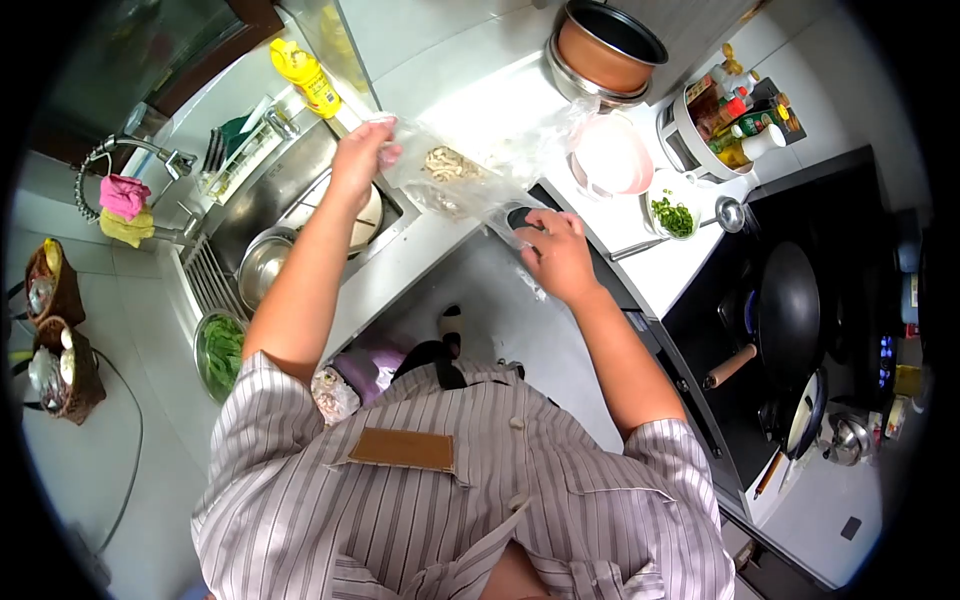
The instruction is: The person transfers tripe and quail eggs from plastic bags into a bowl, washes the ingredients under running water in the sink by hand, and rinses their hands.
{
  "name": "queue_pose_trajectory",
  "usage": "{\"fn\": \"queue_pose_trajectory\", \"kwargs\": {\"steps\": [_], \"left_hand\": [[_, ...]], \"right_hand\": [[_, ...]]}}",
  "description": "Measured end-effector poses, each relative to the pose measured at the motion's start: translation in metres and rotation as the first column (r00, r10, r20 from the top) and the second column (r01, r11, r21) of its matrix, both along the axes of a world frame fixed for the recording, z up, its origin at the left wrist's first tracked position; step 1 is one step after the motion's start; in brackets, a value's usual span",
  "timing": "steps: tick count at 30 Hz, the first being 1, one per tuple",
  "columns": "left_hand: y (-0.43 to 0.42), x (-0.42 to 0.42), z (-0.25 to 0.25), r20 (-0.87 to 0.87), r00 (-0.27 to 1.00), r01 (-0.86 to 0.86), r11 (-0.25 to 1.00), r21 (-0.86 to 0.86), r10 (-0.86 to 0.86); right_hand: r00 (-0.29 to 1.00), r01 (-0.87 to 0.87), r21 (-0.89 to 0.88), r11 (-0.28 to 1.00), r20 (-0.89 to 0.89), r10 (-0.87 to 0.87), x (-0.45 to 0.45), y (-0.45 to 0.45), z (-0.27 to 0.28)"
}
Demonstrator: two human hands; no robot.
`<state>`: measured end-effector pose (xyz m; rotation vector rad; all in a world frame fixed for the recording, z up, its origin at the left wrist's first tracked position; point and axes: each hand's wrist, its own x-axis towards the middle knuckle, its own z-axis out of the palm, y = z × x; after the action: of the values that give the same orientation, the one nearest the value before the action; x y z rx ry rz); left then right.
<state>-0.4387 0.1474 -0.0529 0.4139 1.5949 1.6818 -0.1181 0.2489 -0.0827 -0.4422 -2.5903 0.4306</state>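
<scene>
Working, it seems, at the step of handling a clear, crinkled plastic bag (462, 203), held up and drawn out between both hands over the corner of the white bench (495, 108). Showing through the film, towards the left end: a clump of pale, slender pieces (450, 163), perhaps mushrooms. Closed, with fingers bunched on the film, at the far left end: the left hand (364, 158). Set lower and nearer, to the right, with fingers curved and slightly spread at the opposite edge: the right hand (557, 250). Cannot tell whether pinching the film there or only touching it.

Spread beyond, towards the right: more clear film, too glossy to tell as part of the same bag or as another. Placed just past it on the right, a shallow, round pink bowl (612, 155); next to that, nearer, a small white bowl holding chopped green pieces (674, 215). Sunk into the bench on the left, a stainless-steel sink (312, 163).

Calls next, in all likelihood, for a sure grip at both ends, with the loaded left end kept level and over the bench rather than the floor. Calls also for finding the bag's mouth, not clearly visible here. Could spill the pale pieces if tipped carelessly with an open side down.
</scene>
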Motion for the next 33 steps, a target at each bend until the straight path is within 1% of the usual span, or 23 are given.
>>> {"fn": "queue_pose_trajectory", "kwargs": {"steps": [1, 2, 4, 5, 6, 7, 9, 10, 11, 12, 13, 14, 16, 18, 19, 20, 22, 23, 26, 27, 29, 31, 33], "left_hand": [[0.0, 0.013, 0.001, -0.089, 0.994, 0.061, 0.998, 0.016, -0.06], [-0.001, 0.028, 0.001, -0.173, 0.974, 0.139, 0.989, -0.039, -0.144], [-0.004, 0.07, 0.012, -0.399, 0.865, 0.235, 0.949, -0.211, -0.304], [-0.005, 0.082, 0.006, -0.513, 0.724, 0.368, 0.887, -0.278, -0.461], [-0.005, 0.092, -0.003, -0.602, 0.539, 0.474, 0.803, -0.36, -0.589], [-0.005, 0.104, -0.008, -0.668, 0.483, 0.464, 0.813, -0.353, -0.566], [-0.003, 0.121, -0.016, -0.78, 0.364, 0.442, 0.831, -0.337, -0.509], [0.003, 0.12, -0.021, -0.771, 0.398, 0.392, 0.852, -0.346, -0.496], [0.011, 0.117, -0.026, -0.763, 0.433, 0.342, 0.871, -0.353, -0.48], [0.018, 0.113, -0.023, -0.754, 0.468, 0.294, 0.886, -0.36, -0.461], [0.024, 0.105, -0.02, -0.767, 0.545, 0.188, 0.941, -0.282, -0.339], [0.027, 0.093, -0.015, -0.766, 0.57, 0.14, 0.953, -0.268, -0.299], [0.027, 0.064, 0.002, -0.759, 0.613, 0.04, 0.968, -0.247, -0.219], [0.025, 0.036, 0.015, -0.799, 0.574, -0.026, 0.97, -0.24, -0.182], [0.024, 0.022, 0.023, -0.778, 0.598, -0.008, 0.969, -0.246, -0.193], [0.026, 0.013, 0.031, -0.776, 0.579, 0.022, 0.956, -0.294, -0.252], [0.031, -0.002, 0.054, -0.765, 0.533, 0.074, 0.921, -0.384, -0.361], [0.038, -0.007, 0.059, -0.773, 0.487, 0.133, 0.909, -0.396, -0.408], [0.065, 0.005, 0.086, -0.732, 0.588, 0.267, 0.937, -0.228, -0.345], [0.074, 0.008, 0.097, -0.709, 0.632, 0.278, 0.945, -0.169, -0.313], [0.09, 0.018, 0.124, -0.653, 0.713, 0.297, 0.954, -0.049, -0.255], [0.095, 0.033, 0.161, -0.603, 0.759, 0.333, 0.942, 0.036, -0.245], [0.103, 0.047, 0.176, -0.586, 0.759, 0.406, 0.91, 0.083, -0.285]], "right_hand": [[1.0, 0.012, -0.033, 0.999, -0.013, -0.012, 0.0, -0.001, -0.002], [0.999, 0.026, -0.065, 0.998, -0.024, -0.028, 0.0, -0.002, -0.004], [0.995, 0.074, -0.167, 0.983, -0.051, -0.084, -0.002, -0.003, -0.008], [0.99, 0.103, -0.237, 0.966, -0.066, -0.122, -0.007, -0.003, -0.011], [0.984, 0.129, -0.306, 0.943, -0.081, -0.161, -0.013, -0.002, -0.011], [0.98, 0.101, -0.4, 0.911, -0.12, -0.161, -0.02, 0.0, -0.004], [0.965, -0.004, -0.428, 0.904, -0.24, -0.109, -0.034, 0.001, 0.016], [0.951, -0.059, -0.437, 0.898, -0.297, -0.082, -0.041, -0.001, 0.028], [0.955, -0.102, -0.48, 0.871, -0.294, -0.05, -0.046, -0.004, 0.039], [0.959, -0.1, -0.466, 0.879, -0.282, -0.04, -0.049, -0.004, 0.045], [0.963, -0.097, -0.451, 0.887, -0.268, -0.031, -0.051, -0.003, 0.05], [0.967, -0.093, -0.438, 0.894, -0.252, -0.023, -0.053, -0.001, 0.053], [0.97, -0.031, -0.41, 0.912, -0.231, -0.071, -0.05, 0.011, 0.044], [0.972, 0.031, -0.43, 0.902, -0.195, -0.127, -0.043, 0.027, 0.033], [0.957, 0.082, -0.312, 0.946, -0.24, -0.163, -0.043, 0.033, 0.032], [0.935, 0.117, -0.287, 0.951, -0.29, -0.202, -0.045, 0.042, 0.028], [0.909, 0.204, -0.417, 0.886, -0.256, -0.33, -0.05, 0.043, 0.044], [0.9, 0.216, -0.437, 0.873, -0.258, -0.351, -0.053, 0.046, 0.043], [0.881, 0.218, -0.511, 0.831, -0.264, -0.393, -0.068, 0.042, 0.052], [0.878, 0.189, -0.479, 0.857, -0.308, -0.366, -0.071, 0.042, 0.051], [0.859, 0.172, -0.546, 0.82, -0.325, -0.397, -0.074, 0.045, 0.048], [0.829, 0.142, -0.638, 0.757, -0.342, -0.443, -0.076, 0.045, 0.041], [0.8, 0.022, -0.742, 0.67, -0.389, -0.457, -0.077, 0.049, 0.021]]}}
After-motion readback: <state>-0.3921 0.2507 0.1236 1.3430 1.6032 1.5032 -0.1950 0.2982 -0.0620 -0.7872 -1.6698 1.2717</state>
